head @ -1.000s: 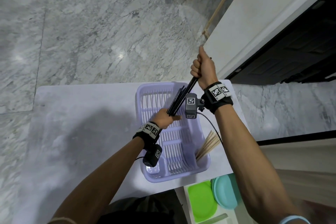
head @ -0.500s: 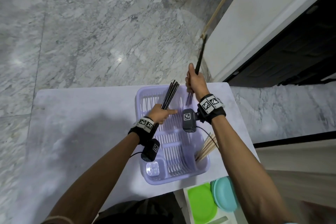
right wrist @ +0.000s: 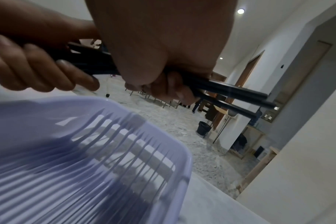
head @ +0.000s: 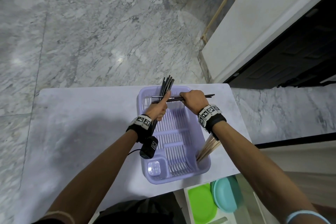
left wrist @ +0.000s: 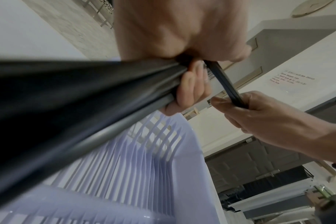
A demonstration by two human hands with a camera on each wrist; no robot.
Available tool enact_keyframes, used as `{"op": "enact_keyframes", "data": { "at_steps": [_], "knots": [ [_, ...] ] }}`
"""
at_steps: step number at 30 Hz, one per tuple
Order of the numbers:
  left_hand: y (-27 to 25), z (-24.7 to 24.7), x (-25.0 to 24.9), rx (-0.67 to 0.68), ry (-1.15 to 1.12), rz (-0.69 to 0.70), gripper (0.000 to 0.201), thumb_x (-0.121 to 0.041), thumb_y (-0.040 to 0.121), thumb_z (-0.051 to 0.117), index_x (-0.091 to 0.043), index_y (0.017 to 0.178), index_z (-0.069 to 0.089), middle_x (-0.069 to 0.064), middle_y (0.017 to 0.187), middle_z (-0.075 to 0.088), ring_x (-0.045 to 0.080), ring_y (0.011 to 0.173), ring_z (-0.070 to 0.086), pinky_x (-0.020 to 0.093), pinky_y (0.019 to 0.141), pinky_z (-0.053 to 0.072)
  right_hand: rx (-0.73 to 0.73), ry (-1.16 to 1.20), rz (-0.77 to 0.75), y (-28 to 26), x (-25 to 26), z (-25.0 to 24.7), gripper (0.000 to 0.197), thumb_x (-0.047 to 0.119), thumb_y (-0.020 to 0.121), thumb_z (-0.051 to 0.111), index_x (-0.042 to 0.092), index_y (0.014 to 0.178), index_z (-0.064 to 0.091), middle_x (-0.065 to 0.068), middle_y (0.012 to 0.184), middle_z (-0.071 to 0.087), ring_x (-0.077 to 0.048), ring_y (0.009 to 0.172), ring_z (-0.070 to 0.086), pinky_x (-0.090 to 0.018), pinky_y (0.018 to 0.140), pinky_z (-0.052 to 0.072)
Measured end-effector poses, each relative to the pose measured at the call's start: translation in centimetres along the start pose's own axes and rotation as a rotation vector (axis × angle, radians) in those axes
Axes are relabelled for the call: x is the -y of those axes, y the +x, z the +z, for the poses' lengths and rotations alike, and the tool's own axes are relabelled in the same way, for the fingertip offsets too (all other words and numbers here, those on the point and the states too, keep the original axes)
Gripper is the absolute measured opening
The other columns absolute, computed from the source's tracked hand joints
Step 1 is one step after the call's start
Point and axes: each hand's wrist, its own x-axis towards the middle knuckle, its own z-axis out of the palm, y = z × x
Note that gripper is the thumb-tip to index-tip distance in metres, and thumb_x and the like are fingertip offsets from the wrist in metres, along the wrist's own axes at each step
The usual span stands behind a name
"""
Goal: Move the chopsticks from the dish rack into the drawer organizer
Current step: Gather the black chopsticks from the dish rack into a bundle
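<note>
A lavender dish rack [head: 174, 140] stands on the pale counter. My left hand [head: 160, 108] grips a bundle of black chopsticks [head: 167, 84] over the rack's far end, tips pointing up and away. My right hand [head: 193, 99] grips a few more black chopsticks [head: 210, 95] lying level, their left ends crossing the bundle at my left thumb. The left wrist view shows the bundle [left wrist: 86, 98] in my curled fingers [left wrist: 192, 91]. In the right wrist view, the level sticks [right wrist: 240, 94] jut past my right fist. Pale wooden chopsticks [head: 209, 148] lean in the rack's near right corner.
An open drawer at the bottom right holds a green plate [head: 201, 203] and stacked teal plates [head: 227, 194]. A small clear cup [head: 154, 168] sits in the rack's near left compartment. The counter [head: 81, 132] spreads left of the rack, with marble floor beyond it.
My right hand came down from holding its chopsticks upright and now lays them level against the left hand's bundle. My left hand lifted its bundle slightly and turned it more upright.
</note>
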Motion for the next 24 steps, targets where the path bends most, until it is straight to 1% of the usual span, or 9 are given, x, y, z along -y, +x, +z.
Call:
{"op": "enact_keyframes", "data": {
  "at_steps": [3, 8, 11, 14, 16, 17, 19, 21, 24],
  "knots": [
    [0.1, -0.1, 0.5, -0.028, -0.056, 0.023, 0.062, -0.080, 0.075, 0.052, -0.025, 0.058, 0.029, -0.004, 0.051, 0.024, 0.012, 0.042, 0.020, 0.023, 0.041, 0.019, -0.009, -0.016, -0.020, 0.1, 0.3, 0.4, 0.022, 0.028, 0.099, 0.044, 0.013, 0.100, 0.060, -0.015, 0.090, 0.070, -0.036, 0.086, 0.064, -0.032, 0.061, 0.033],
    [0.4, 0.1, 0.5, -0.033, -0.216, 0.019, 0.047, -0.053, 0.090, 0.057, -0.021, 0.061, 0.038, -0.008, 0.046, 0.025, 0.009, 0.037, 0.020, 0.021, 0.039, 0.019, -0.001, -0.011, -0.027, 0.5, 0.4, 1.0, 0.023, 0.028, 0.100, 0.043, 0.012, 0.105, 0.059, -0.013, 0.094, 0.070, -0.034, 0.088, 0.063, -0.034, 0.065, 0.038],
    [0.4, 0.5, 0.0, -0.038, -0.263, 0.033, 0.045, -0.045, 0.093, 0.057, -0.019, 0.061, 0.040, -0.008, 0.044, 0.025, 0.009, 0.036, 0.020, 0.021, 0.038, 0.019, -0.019, -0.026, 0.010, 0.6, 0.4, 1.0, 0.021, 0.029, 0.099, 0.044, 0.014, 0.101, 0.059, -0.011, 0.096, 0.070, -0.033, 0.094, 0.062, -0.037, 0.077, 0.038],
    [0.5, 0.6, -0.3, -0.059, -0.261, 0.057, 0.044, -0.042, 0.093, 0.058, -0.019, 0.060, 0.041, -0.008, 0.043, 0.026, 0.009, 0.036, 0.021, 0.020, 0.038, 0.020, -0.039, -0.034, 0.070, 0.6, 0.2, 0.9, 0.024, 0.035, 0.098, 0.045, 0.017, 0.100, 0.061, -0.008, 0.101, 0.069, -0.031, 0.100, 0.059, -0.041, 0.090, 0.033],
    [0.7, 0.7, -0.5, -0.073, -0.267, 0.082, 0.044, -0.041, 0.093, 0.058, -0.019, 0.059, 0.042, -0.007, 0.042, 0.028, 0.010, 0.036, 0.022, 0.020, 0.038, 0.021, -0.056, 0.023, 0.115, 0.7, 0.0, 1.1, 0.031, 0.045, 0.095, 0.049, 0.019, 0.107, 0.060, -0.007, 0.109, 0.066, -0.030, 0.107, 0.057, -0.044, 0.099, 0.029],
    [0.7, 0.7, -0.5, -0.084, -0.270, 0.088, 0.044, -0.040, 0.093, 0.058, -0.018, 0.058, 0.041, -0.007, 0.041, 0.028, 0.010, 0.036, 0.022, 0.021, 0.039, 0.021, -0.070, 0.090, 0.143, 0.6, -0.1, 1.3, 0.041, 0.053, 0.091, 0.053, 0.021, 0.116, 0.058, -0.006, 0.116, 0.063, -0.029, 0.114, 0.055, -0.047, 0.104, 0.026],
    [0.8, 0.4, -0.6, -0.111, -0.271, 0.091, 0.044, -0.038, 0.093, 0.058, -0.018, 0.058, 0.040, -0.008, 0.040, 0.028, 0.009, 0.035, 0.022, 0.021, 0.039, 0.021, -0.083, 0.269, 0.174, 0.4, -0.1, 1.4, 0.073, 0.066, 0.080, 0.058, 0.025, 0.139, 0.044, -0.005, 0.139, 0.052, -0.027, 0.134, 0.042, -0.055, 0.114, 0.016],
    [1.0, -0.1, -0.5, -0.122, -0.270, 0.091, 0.044, -0.038, 0.093, 0.058, -0.019, 0.059, 0.039, -0.009, 0.041, 0.027, 0.009, 0.036, 0.021, 0.021, 0.040, 0.020, -0.097, 0.446, 0.187, 0.0, 0.0, 1.4, 0.099, 0.072, 0.075, 0.060, 0.026, 0.153, 0.020, -0.002, 0.157, 0.030, -0.025, 0.148, 0.018, -0.057, 0.117, 0.005],
    [1.1, -0.6, -0.3, -0.139, -0.271, 0.072, 0.044, -0.041, 0.094, 0.056, -0.021, 0.060, 0.037, -0.010, 0.042, 0.024, 0.009, 0.037, 0.019, 0.023, 0.044, 0.019, -0.209, 0.769, 0.333, -0.9, 0.9, 1.7, 0.105, 0.070, 0.079, 0.058, 0.025, 0.155, 0.002, 0.003, 0.164, 0.007, -0.018, 0.151, -0.001, -0.047, 0.118, -0.005]
  ]
}}
